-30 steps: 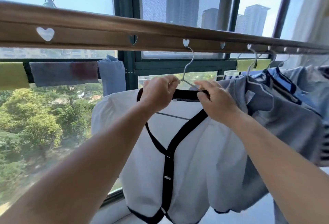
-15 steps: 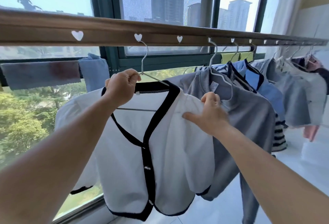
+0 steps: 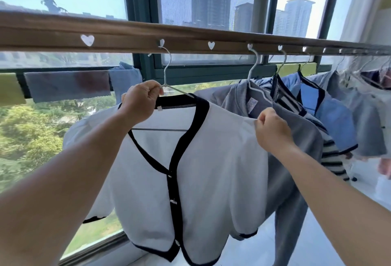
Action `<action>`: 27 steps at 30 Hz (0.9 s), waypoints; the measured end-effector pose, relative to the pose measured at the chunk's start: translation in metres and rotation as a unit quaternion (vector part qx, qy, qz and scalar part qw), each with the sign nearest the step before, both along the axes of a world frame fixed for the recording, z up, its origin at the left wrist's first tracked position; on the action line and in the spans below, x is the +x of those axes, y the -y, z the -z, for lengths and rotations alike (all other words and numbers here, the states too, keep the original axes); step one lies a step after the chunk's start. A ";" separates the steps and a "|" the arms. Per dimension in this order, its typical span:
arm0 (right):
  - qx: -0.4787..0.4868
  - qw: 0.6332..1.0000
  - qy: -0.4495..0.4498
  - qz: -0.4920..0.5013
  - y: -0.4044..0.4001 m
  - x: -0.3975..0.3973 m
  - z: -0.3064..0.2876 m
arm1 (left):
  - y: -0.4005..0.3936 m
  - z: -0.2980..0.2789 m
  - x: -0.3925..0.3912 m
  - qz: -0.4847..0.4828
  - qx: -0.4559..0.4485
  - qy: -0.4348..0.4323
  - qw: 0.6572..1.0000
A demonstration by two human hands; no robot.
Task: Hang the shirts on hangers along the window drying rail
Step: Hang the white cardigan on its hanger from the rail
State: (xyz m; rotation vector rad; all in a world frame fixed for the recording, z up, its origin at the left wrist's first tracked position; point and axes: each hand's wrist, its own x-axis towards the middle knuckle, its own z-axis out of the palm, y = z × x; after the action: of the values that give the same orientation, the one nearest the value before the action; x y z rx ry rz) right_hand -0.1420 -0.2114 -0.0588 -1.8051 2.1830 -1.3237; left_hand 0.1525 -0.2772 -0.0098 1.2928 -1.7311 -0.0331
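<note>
While left hand grips the hanger, white shirt hangs below.

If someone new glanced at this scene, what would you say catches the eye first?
Centre frame, a white cardigan with black trim hangs on a wire hanger hooked into a heart-shaped hole of the wooden drying rail. The left hand holds the hanger at the collar while the right hand pinches the cardigan's shoulder. To the right, a row of grey and blue shirts crowds the rail.

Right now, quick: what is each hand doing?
Left hand: closed on the hanger at the white shirt collar.
Right hand: pinching the white shirt's shoulder fabric.
</note>
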 end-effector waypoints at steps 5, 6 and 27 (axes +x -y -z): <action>-0.005 0.997 0.023 -0.074 0.005 0.017 0.001 | -0.003 -0.002 -0.002 0.001 -0.004 0.019 1.000; -0.020 0.995 0.020 -0.094 0.005 0.022 -0.002 | -0.004 -0.003 -0.004 0.001 -0.004 0.024 1.000; -0.028 0.966 0.006 -0.257 -0.008 0.063 -0.004 | -0.044 -0.008 -0.044 -0.053 -0.107 -0.086 0.989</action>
State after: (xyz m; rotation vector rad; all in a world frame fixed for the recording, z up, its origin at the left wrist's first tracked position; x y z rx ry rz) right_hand -0.0793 -0.2034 -0.0550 -2.1670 1.5157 -1.2694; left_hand 0.1082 -0.2335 -0.0019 1.1856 -1.4747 0.0977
